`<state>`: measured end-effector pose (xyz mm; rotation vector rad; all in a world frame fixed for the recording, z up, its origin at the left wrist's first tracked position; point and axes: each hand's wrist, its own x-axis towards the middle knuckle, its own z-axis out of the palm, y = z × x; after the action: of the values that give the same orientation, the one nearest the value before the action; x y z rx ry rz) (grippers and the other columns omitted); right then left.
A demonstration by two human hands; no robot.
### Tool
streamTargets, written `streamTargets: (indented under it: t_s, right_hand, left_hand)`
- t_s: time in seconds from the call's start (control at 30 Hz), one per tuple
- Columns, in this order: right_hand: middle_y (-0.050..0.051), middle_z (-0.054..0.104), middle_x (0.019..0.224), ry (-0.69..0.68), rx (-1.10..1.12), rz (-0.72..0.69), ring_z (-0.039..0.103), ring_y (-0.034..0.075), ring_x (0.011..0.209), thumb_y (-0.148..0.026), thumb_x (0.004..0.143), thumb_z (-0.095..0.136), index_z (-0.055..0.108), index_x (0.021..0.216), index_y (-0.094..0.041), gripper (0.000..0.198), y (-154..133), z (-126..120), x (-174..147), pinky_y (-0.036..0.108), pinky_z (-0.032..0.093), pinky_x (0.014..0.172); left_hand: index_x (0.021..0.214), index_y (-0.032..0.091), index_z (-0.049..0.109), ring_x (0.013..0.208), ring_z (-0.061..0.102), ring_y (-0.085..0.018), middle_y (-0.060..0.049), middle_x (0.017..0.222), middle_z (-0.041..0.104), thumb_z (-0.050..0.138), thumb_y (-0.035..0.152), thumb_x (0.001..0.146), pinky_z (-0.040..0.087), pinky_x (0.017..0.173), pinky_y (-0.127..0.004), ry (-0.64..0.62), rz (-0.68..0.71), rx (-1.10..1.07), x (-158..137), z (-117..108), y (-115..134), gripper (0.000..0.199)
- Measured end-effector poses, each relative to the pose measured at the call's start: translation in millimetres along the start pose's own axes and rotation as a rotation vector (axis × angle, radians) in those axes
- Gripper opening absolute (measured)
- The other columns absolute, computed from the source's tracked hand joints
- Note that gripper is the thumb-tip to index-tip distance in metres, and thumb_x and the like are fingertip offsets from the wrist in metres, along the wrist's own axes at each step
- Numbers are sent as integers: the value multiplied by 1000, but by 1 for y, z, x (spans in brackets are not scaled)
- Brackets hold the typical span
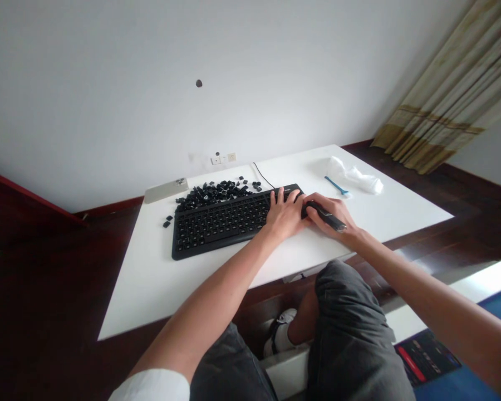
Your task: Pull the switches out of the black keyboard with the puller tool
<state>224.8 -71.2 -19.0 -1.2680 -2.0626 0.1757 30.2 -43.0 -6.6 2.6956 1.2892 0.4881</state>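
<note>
Left of the middle of the worktop, a black keyboard, lying flat and slightly aslant, apparently without most of its key tops; between it and the back edge, a pile of loose black keys. On the keyboard's right end, the left hand, palm down, fingers spread apart. Just beside, at the same end, the right hand, fingers clamped around a dark-handled tool; far tip hidden, so no telling whether touching the keyboard. By the look of it, a light, stiff keyboard, perhaps prone to sliding on the smooth worktop, with the exposed upper face the likeliest part to break. Best held by the solid rim at the short ends, or pressed down near a corner. Loose keys probably hard, light and easily scattered; best pinched singly by the sides. At the back left corner, a phone; near the right edge, a blue stick beside a crumpled plastic bag; toward the back edge, a thin cable, best left slack.
</note>
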Motion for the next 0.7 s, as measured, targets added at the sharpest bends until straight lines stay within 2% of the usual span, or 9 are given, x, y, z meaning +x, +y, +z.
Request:
streamTargets:
  t_s: [0.13, 0.23, 0.33, 0.5, 0.7]
  right_hand:
    - [4, 78, 98, 12, 58, 8, 72, 21, 77, -35, 104, 55, 64, 131, -27, 30, -2, -1, -2, 32, 53, 76]
    - [5, 78, 101, 7, 130, -47, 72, 21, 80, -35, 106, 54, 67, 118, -26, 20, -2, -1, -1, 32, 53, 78]
    - [6, 77, 97, 6, 180, -80, 71, 21, 78, -34, 106, 53, 68, 108, -25, 18, -2, -2, -1, 32, 53, 77]
    - [6, 77, 94, 0, 187, -27, 71, 22, 77, -38, 104, 54, 70, 106, -26, 19, -6, -6, -4, 33, 54, 77]
    - [8, 78, 95, -42, 204, 66, 71, 24, 81, -43, 99, 58, 71, 103, -28, 20, -11, -10, -2, 37, 57, 81]
  left_hand:
    - [156, 26, 56, 161, 33, -44, -3, 173, 44, 44, 40, 108, 29, 132, -65, -36, -3, 40, 5, 3, 6, 52]
    - [161, 26, 53, 162, 35, -36, -1, 174, 43, 37, 30, 108, 31, 133, -57, -43, 64, 72, 10, 4, 8, 55]
    - [164, 23, 49, 161, 37, -34, -2, 173, 44, 33, 25, 108, 33, 133, -53, -35, 87, 83, 12, 4, 9, 58]
    - [161, 24, 53, 161, 38, -34, -1, 172, 46, 34, 23, 108, 32, 133, -54, -32, 79, 62, 12, 5, 8, 56]
    - [154, 20, 59, 161, 37, -37, -6, 172, 47, 37, 21, 105, 30, 133, -60, -26, 90, -16, 14, 8, 7, 53]
